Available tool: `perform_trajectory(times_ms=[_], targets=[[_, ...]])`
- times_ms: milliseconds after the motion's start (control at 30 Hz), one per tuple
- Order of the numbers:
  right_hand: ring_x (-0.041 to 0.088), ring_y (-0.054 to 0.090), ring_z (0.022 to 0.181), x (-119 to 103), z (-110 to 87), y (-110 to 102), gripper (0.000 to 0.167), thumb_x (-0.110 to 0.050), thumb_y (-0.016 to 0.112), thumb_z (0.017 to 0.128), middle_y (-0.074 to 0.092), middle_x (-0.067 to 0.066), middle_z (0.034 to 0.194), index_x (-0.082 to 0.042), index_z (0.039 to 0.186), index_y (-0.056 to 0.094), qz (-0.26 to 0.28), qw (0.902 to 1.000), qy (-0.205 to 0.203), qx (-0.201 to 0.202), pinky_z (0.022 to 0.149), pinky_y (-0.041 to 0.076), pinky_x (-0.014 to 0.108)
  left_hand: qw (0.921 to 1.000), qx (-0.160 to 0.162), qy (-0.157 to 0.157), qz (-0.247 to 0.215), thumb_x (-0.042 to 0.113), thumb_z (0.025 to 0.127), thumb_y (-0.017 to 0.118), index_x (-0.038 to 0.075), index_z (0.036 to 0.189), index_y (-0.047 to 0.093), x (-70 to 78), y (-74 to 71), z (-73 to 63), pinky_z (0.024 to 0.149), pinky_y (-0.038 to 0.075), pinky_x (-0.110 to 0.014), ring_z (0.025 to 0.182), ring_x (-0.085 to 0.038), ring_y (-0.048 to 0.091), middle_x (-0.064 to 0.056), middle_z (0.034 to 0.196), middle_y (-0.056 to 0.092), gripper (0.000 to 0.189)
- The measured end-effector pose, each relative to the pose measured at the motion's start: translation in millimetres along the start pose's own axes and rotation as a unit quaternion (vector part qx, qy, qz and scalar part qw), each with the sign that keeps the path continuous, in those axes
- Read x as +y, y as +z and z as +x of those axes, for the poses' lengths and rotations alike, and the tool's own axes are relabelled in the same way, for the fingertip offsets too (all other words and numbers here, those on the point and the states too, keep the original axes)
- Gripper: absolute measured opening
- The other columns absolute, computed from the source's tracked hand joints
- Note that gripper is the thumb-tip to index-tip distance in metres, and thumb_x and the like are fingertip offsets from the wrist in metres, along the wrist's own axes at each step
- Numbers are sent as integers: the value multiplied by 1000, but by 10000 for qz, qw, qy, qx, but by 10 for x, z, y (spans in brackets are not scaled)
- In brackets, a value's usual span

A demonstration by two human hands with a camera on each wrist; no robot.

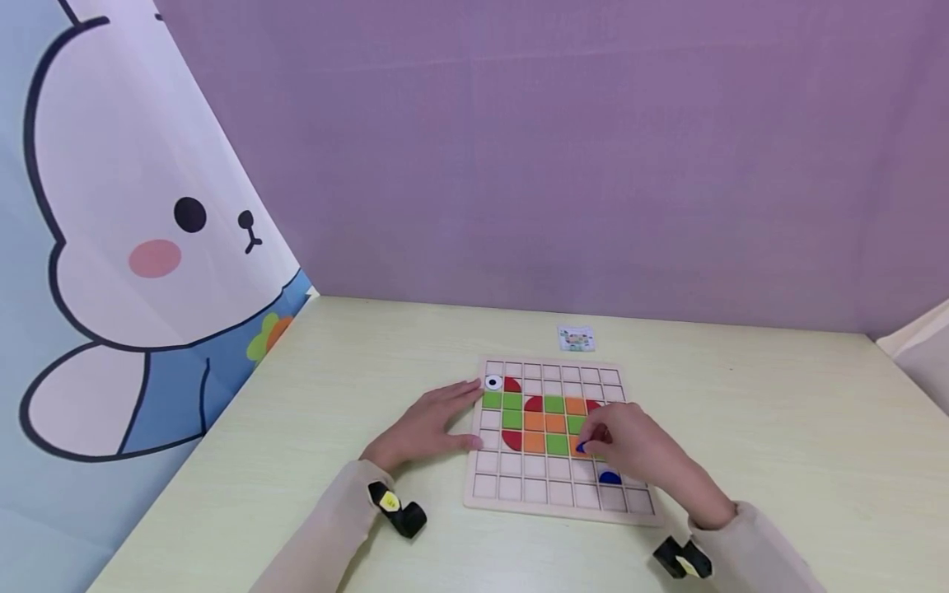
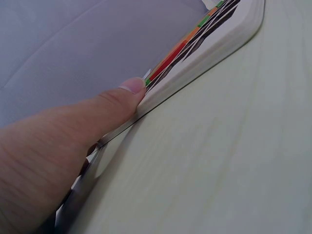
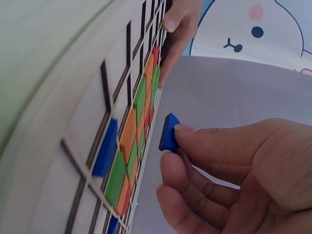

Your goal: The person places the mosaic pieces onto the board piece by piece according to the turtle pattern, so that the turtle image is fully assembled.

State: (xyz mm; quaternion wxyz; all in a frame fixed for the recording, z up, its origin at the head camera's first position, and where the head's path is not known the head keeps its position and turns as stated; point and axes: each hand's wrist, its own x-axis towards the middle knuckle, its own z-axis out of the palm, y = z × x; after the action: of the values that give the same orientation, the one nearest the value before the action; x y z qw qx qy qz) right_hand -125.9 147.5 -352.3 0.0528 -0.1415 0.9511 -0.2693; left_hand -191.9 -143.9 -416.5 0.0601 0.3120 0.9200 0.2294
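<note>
A pale grid board point(image 1: 489, 501) lies on the table, bearing green tiles point(image 1: 511, 418), orange tiles point(image 1: 534, 442) and rounded red pieces point(image 1: 511, 441). At its upper left sits a white eye piece point(image 1: 493, 382). My left hand point(image 1: 430, 424) touches the board's left edge with fingers extended; the thumb point(image 2: 122, 100) lies against the rim in the left wrist view. Between thumb and fingertips my right hand point(image 1: 645, 445) pinches a small blue tile point(image 3: 168, 134), held off the board over its right half. Another blue piece point(image 1: 610, 478) lies in a lower right cell.
Behind the board lies a small picture card point(image 1: 577, 338). A purple cloth point(image 1: 563, 165) hangs along the table's back edge, and a cartoon-print sheet point(image 1: 111, 206) hangs on the left. The pale tabletop point(image 1: 801, 412) extends to both sides of the board.
</note>
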Motion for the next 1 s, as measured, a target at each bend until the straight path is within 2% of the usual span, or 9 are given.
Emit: perform_trajectory(times_ms=[200,367,1000], targets=[[11,49,66,-91,22,45,7,-3,72,81,62,-5,71,-10,80,71,29,9998,-184,-94,59,43,20,10000,-5,-11,49,56,86,60,19,151,29,-10,7,1,118,19,-49,147,-24,18,3,158,23,81],[11,48,65,-162,43,71,13,-1,70,82,60,-6,69,-13,77,69,125,9986,-478,-175,57,42,21,10000,5,-30,66,57,86,59,20,151,29,-15,11,4,118,19,-49,147,-23,19,4,158,23,81],[12,49,66,-362,150,296,13,-1,73,80,60,-7,69,-12,74,70,220,9959,-738,-483,58,43,21,9999,-12,-148,67,61,85,57,24,151,27,-34,28,16,118,18,-47,147,-20,17,8,159,20,82]])
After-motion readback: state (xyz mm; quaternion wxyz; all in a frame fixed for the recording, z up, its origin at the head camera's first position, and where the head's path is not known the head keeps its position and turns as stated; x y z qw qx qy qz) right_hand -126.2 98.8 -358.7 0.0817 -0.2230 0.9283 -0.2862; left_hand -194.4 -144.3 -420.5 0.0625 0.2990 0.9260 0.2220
